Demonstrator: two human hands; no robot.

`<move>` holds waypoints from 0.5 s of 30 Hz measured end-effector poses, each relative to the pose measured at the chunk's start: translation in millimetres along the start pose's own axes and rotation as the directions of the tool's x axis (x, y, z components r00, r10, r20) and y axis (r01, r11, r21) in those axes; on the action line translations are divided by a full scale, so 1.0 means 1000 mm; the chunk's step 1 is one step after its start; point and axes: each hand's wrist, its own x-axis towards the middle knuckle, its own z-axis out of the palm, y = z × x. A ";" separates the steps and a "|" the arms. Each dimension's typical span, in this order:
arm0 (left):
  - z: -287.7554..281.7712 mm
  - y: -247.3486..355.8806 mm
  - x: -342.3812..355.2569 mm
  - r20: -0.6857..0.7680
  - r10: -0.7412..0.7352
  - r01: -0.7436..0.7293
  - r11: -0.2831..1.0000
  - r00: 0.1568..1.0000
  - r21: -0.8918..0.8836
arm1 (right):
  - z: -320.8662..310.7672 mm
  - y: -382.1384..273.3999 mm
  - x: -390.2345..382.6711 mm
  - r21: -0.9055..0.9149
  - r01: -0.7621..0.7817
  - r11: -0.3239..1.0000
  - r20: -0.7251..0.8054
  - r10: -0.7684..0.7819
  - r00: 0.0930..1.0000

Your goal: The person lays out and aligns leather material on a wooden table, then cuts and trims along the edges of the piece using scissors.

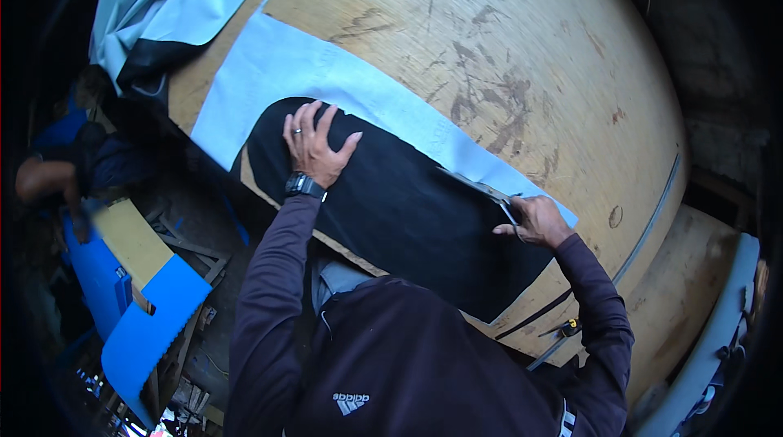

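A black sheet (pixel 400 212) with a rounded left end lies along the near edge of the wooden table. It lies over or joins a pale blue sheet (pixel 359 82), which shows along its far and left sides. My left hand (pixel 316 147) presses down on the black sheet near its rounded end, fingers spread. Scissors (pixel 477 184) are gripped in my right hand (pixel 534 221) at the right part of the material. Their blades point left along the border between black and pale blue; how far apart they are is hard to make out.
The scuffed wooden table (pixel 506 45) stretches away beyond the sheets. Folded pale blue material (pixel 183 4) hangs at the far left. A yellow-and-black tape measure (pixel 569 328) lies by my right forearm. At the left, another person's arm (pixel 49 180) is near a blue panel (pixel 155 314).
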 end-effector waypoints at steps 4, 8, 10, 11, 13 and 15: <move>0.001 0.001 -0.001 0.035 -0.011 0.010 1.000 0.999 0.013 | -0.010 -0.009 0.016 -0.042 0.032 0.999 0.051 -0.029 0.998; 0.003 0.004 -0.001 0.047 -0.009 0.008 1.000 0.999 0.028 | -0.001 0.006 0.013 -0.004 0.017 1.000 0.069 -0.017 0.998; 0.004 0.005 0.000 0.040 -0.005 0.004 1.000 0.999 0.029 | 0.005 0.015 0.014 -0.007 0.014 1.000 0.036 -0.013 0.999; 0.004 0.006 -0.001 0.044 -0.002 0.001 1.000 0.999 0.029 | 0.007 0.017 0.012 -0.002 0.011 1.000 0.036 -0.011 0.999; 0.004 0.005 0.000 0.043 -0.001 0.000 0.999 0.999 0.033 | 0.006 0.015 0.015 0.005 0.028 1.000 0.037 -0.028 0.999; 0.004 0.003 -0.001 0.043 -0.005 0.004 0.999 0.999 0.039 | -0.006 0.004 0.020 0.006 0.040 0.999 0.050 -0.040 0.998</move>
